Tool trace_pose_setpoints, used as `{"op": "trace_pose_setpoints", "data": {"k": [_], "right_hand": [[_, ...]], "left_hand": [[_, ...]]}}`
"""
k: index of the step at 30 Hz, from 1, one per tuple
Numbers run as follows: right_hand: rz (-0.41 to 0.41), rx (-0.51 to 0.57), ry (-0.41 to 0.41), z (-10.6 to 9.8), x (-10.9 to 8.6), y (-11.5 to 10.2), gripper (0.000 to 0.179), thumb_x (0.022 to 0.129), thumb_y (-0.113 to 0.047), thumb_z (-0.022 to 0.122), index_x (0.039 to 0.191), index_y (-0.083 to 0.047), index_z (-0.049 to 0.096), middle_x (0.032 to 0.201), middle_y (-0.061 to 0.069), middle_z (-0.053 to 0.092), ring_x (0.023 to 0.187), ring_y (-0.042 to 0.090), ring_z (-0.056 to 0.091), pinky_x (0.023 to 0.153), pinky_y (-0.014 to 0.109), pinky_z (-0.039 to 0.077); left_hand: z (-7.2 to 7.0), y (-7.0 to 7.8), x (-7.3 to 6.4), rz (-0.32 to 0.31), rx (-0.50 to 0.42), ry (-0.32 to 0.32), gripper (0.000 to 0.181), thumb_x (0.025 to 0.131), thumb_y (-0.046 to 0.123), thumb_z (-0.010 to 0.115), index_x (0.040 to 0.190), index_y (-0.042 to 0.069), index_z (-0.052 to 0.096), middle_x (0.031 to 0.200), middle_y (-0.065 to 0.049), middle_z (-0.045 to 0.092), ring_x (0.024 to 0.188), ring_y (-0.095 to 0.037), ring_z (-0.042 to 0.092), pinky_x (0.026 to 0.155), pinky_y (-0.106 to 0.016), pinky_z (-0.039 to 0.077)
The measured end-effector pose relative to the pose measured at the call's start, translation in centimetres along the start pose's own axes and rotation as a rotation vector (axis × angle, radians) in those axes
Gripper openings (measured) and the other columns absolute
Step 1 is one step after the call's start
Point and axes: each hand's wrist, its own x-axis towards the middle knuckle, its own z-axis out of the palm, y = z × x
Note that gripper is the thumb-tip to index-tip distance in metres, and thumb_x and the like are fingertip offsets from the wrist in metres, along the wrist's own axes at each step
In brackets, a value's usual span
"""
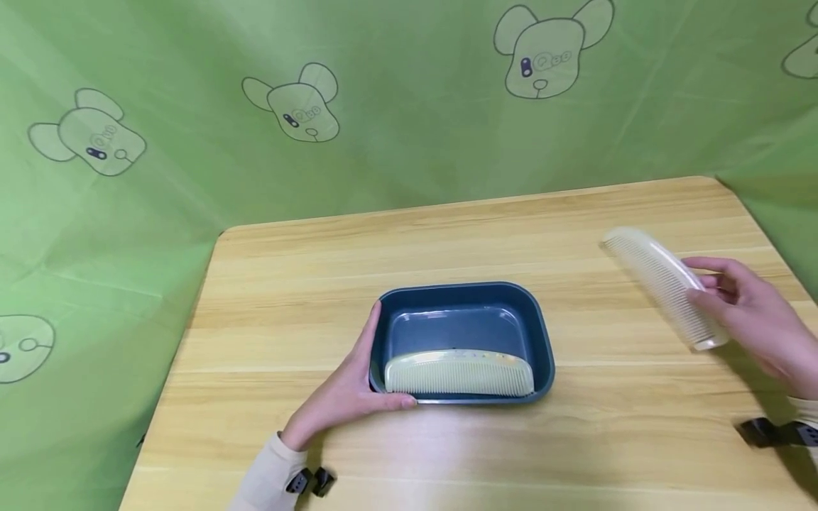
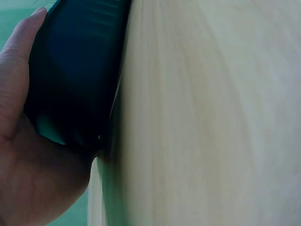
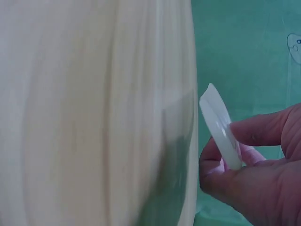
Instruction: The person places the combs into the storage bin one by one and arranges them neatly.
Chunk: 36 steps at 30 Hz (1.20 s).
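My left hand (image 1: pixel 341 387) lies against the near left corner of a dark blue rectangular box (image 1: pixel 546 355), thumb straight along the front wall and a finger along the left wall. In the left wrist view the thumb stretches up the dark box wall (image 2: pixel 75 70); the other fingers are hidden. Inside the box, along its near side, a pale comb (image 1: pixel 456 372) leans with its teeth downward. To the right, my right hand (image 1: pixel 754 312) pinches a second pale comb (image 1: pixel 664 277) by its curved back, above the table. The right wrist view shows this comb (image 3: pixel 218 125) nearly edge-on between thumb and fingers.
The box stands on a light wood-grain table (image 1: pixel 287 298) with rounded corners. A green cloth (image 1: pixel 409 128) printed with animal heads hangs behind and around the table. Black straps with small devices sit on both wrists.
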Motion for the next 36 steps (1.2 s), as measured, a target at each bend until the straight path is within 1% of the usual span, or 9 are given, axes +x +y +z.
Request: {"op": "trace_pose_setpoints", "data": {"k": [3, 8, 14, 16, 19, 23, 26, 32, 36], "right_hand": [[-0.01, 0.003, -0.003, 0.7, -0.1, -0.9, 0.048, 0.11, -0.002, 0.063, 0.139, -0.042, 0.06, 0.109, -0.025, 0.065, 0.092, -0.004, 0.063, 0.063, 0.027, 0.06], [-0.022, 0.019, -0.005, 1.5, -0.5, -2.1, 0.043, 0.111, -0.007, 0.064, 0.143, -0.036, 0.062, 0.113, -0.023, 0.067, 0.096, -0.002, 0.063, 0.071, 0.017, 0.057], [-0.047, 0.0, -0.028, 2.3, -0.7, -3.3, 0.043, 0.112, -0.012, 0.064, 0.152, -0.027, 0.06, 0.119, -0.017, 0.067, 0.1, 0.002, 0.063, 0.075, 0.016, 0.056], [-0.055, 0.031, -0.049, 2.6, -0.7, -3.9, 0.043, 0.112, -0.009, 0.064, 0.151, -0.028, 0.061, 0.121, -0.016, 0.068, 0.101, 0.002, 0.064, 0.074, 0.017, 0.057], [-0.064, 0.087, -0.08, 3.1, -0.9, -4.5, 0.043, 0.111, -0.005, 0.063, 0.15, -0.023, 0.063, 0.122, -0.015, 0.071, 0.101, 0.003, 0.066, 0.073, 0.019, 0.058], [-0.053, 0.062, -0.082, 4.0, -1.1, -5.4, 0.039, 0.112, -0.009, 0.064, 0.15, -0.02, 0.064, 0.122, -0.018, 0.073, 0.1, 0.003, 0.068, 0.074, 0.02, 0.058], [-0.052, 0.025, -0.089, 4.8, -1.1, -5.8, 0.038, 0.112, -0.014, 0.065, 0.149, -0.022, 0.065, 0.122, -0.02, 0.073, 0.1, 0.003, 0.067, 0.073, 0.02, 0.057], [-0.08, 0.06, -0.149, 6.1, -1.1, -6.3, 0.039, 0.111, -0.01, 0.065, 0.149, -0.019, 0.066, 0.122, -0.014, 0.074, 0.099, 0.007, 0.068, 0.072, 0.022, 0.058], [-0.067, 0.065, -0.185, 6.9, -1.2, -7.0, 0.04, 0.112, -0.012, 0.064, 0.152, -0.017, 0.065, 0.124, -0.011, 0.075, 0.1, 0.009, 0.069, 0.074, 0.024, 0.059]], "left_hand": [[-0.1, 0.0, -0.1, 0.001, 0.001, 0.0, 0.148, 0.08, 0.042, 0.1, 0.174, 0.038, -0.014, 0.183, -0.002, -0.009, 0.165, -0.019, 0.002, 0.129, -0.056, 0.016], [-0.1, 0.1, -0.1, 0.002, -0.002, -0.004, 0.149, 0.08, 0.042, 0.1, 0.176, 0.027, -0.013, 0.182, 0.002, -0.01, 0.165, -0.018, 0.001, 0.129, -0.055, 0.015], [-0.2, 0.1, -0.2, -0.002, 0.003, -0.003, 0.148, 0.08, 0.045, 0.099, 0.175, 0.034, -0.014, 0.182, 0.005, -0.01, 0.165, -0.019, 0.002, 0.129, -0.056, 0.015], [-0.3, 0.1, -0.2, 0.005, 0.0, -0.003, 0.148, 0.08, 0.045, 0.1, 0.175, 0.035, -0.014, 0.181, 0.005, -0.01, 0.165, -0.02, 0.002, 0.129, -0.057, 0.015], [-0.4, 0.1, -0.2, 0.02, -0.004, -0.003, 0.148, 0.08, 0.042, 0.1, 0.174, 0.036, -0.014, 0.182, 0.0, -0.01, 0.165, -0.024, 0.001, 0.128, -0.06, 0.015], [-0.5, 0.1, -0.1, 0.024, -0.002, -0.014, 0.147, 0.081, 0.045, 0.099, 0.174, 0.035, -0.014, 0.182, -0.005, -0.011, 0.165, -0.024, 0.0, 0.128, -0.061, 0.015], [-0.6, 0.1, 0.0, 0.015, 0.001, -0.015, 0.147, 0.081, 0.047, 0.099, 0.174, 0.037, -0.015, 0.182, -0.004, -0.011, 0.165, -0.022, 0.0, 0.128, -0.058, 0.014], [-0.3, -0.1, 0.0, 0.024, -0.014, -0.01, 0.148, 0.08, 0.042, 0.1, 0.174, 0.035, -0.014, 0.182, -0.004, -0.011, 0.165, -0.023, 0.0, 0.129, -0.059, 0.014], [-0.2, 0.0, 0.0, 0.021, -0.018, -0.012, 0.147, 0.08, 0.044, 0.1, 0.173, 0.039, -0.015, 0.182, -0.001, -0.011, 0.165, -0.022, 0.001, 0.129, -0.057, 0.015]]}}
